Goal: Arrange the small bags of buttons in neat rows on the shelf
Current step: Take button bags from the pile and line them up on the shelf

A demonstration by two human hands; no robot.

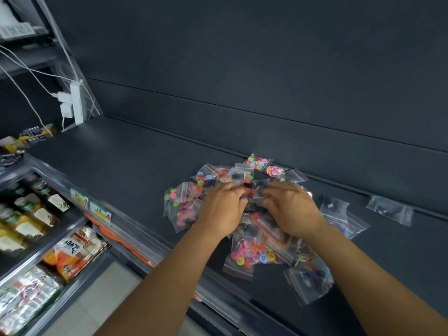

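Sorting has barely begun: both hands, left hand (221, 209) and right hand (292, 209), finger bags atop the heap of button bags (252, 253) mid-shelf (121, 166); grasp unclear. Next, separating 1 bag for a row.

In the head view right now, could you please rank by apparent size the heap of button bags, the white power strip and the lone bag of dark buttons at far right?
1. Heap of button bags, by far the largest.
2. White power strip and lone bag of dark buttons: they look alike, and the strip is farther away, so I won't rank them.
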